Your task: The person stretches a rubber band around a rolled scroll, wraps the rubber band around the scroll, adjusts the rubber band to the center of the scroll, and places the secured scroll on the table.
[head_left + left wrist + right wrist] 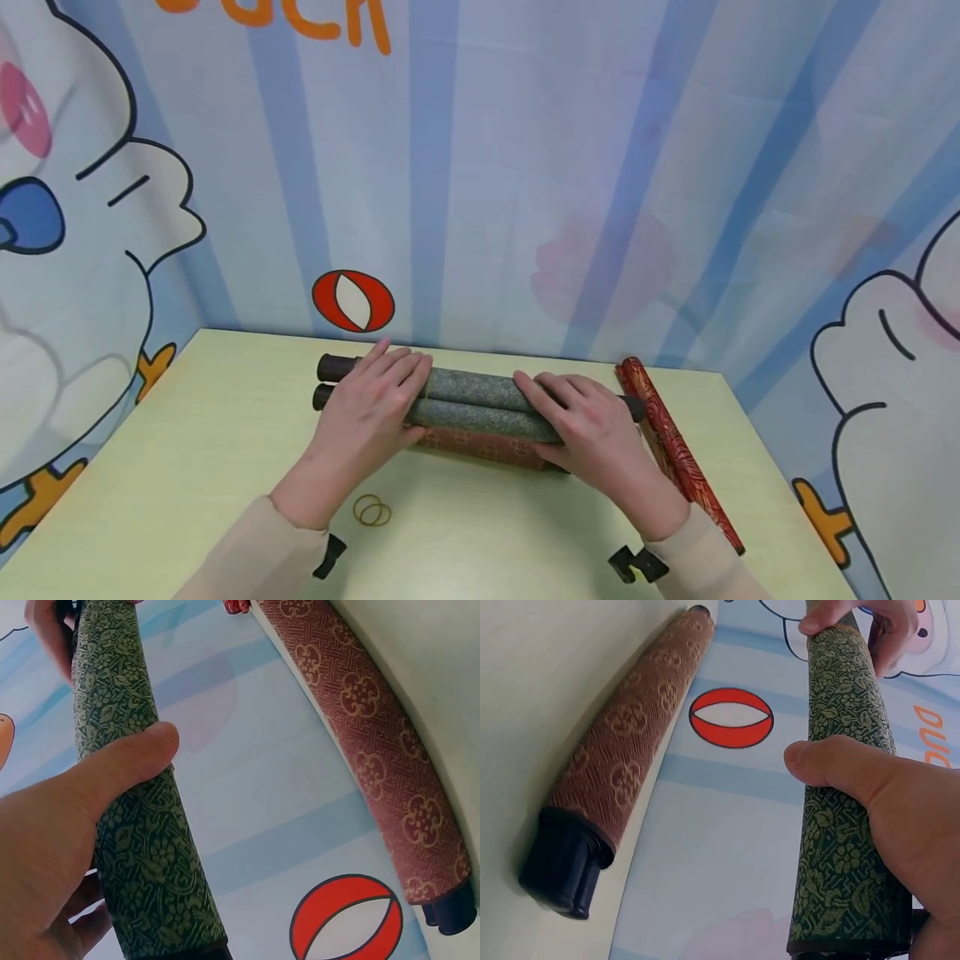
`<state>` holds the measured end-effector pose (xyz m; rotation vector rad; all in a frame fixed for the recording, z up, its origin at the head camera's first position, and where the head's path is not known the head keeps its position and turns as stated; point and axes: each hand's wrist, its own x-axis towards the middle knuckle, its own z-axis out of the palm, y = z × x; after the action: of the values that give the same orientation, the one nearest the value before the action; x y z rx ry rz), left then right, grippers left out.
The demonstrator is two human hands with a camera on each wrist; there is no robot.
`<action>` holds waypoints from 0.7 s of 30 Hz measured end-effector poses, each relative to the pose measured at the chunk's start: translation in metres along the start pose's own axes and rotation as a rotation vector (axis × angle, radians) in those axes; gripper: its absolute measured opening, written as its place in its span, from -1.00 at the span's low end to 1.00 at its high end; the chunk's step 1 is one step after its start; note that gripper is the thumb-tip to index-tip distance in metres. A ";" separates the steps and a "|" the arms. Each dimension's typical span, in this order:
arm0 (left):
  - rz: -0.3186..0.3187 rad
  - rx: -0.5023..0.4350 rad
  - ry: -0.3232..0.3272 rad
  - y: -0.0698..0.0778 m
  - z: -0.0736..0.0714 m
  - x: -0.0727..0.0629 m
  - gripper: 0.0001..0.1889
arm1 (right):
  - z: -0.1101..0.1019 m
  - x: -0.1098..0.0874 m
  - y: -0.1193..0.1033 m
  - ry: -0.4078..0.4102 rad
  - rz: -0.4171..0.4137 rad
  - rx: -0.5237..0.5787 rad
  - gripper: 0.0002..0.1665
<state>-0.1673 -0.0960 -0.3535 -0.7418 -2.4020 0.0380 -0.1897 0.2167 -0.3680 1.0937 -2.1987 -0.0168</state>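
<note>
Both hands hold a green patterned hanging scroll [480, 387], rolled from both ends into two side-by-side rolls with dark end knobs. My left hand [371, 408] grips its left part, the thumb [142, 754] lying across the cloth in the left wrist view. Toward the other end, my right hand [592, 421] grips it the same way, thumb [832, 761] on the near side. A thin yellowish band circles the scroll by the left hand. Just below it in the head view lies a reddish-brown scroll [480, 446] with a flower pattern, partly hidden by the green one.
A red scroll [675, 433] lies slantwise on the right of the pale table [187, 442], beside the right forearm. Thin yellowish rubber bands [372, 510] lie near the left wrist. A striped cartoon backdrop [495, 167] rises behind the table.
</note>
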 end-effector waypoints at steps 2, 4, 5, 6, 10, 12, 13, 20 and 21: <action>0.004 -0.001 0.011 0.000 0.000 0.000 -0.03 | 0.001 0.000 -0.002 0.007 0.005 0.001 0.26; 0.016 -0.003 0.018 0.000 0.000 0.000 -0.03 | 0.001 0.002 -0.004 0.010 0.000 0.000 0.26; 0.025 -0.001 0.018 0.000 0.001 0.000 -0.03 | 0.001 0.003 -0.005 0.010 -0.002 -0.003 0.26; 0.030 -0.001 0.016 0.001 0.001 0.000 -0.04 | 0.001 0.004 -0.006 0.009 -0.004 -0.005 0.26; 0.040 -0.011 0.015 0.000 0.003 0.000 -0.03 | 0.001 0.007 -0.007 -0.006 -0.007 -0.004 0.26; 0.027 -0.024 0.003 -0.002 0.002 -0.001 -0.01 | 0.003 0.007 -0.006 -0.009 0.001 0.009 0.25; 0.017 -0.030 -0.007 -0.003 0.001 -0.002 0.01 | 0.003 0.006 -0.006 -0.011 0.003 0.015 0.25; -0.021 -0.084 -0.091 -0.011 -0.008 -0.005 0.04 | 0.005 0.002 -0.003 -0.006 0.001 0.030 0.27; -0.016 -0.089 -0.094 -0.011 -0.008 -0.005 0.02 | 0.005 0.002 -0.003 -0.006 0.002 0.033 0.27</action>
<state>-0.1653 -0.1086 -0.3479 -0.7772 -2.5126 -0.0412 -0.1915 0.2121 -0.3714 1.1106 -2.2127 0.0165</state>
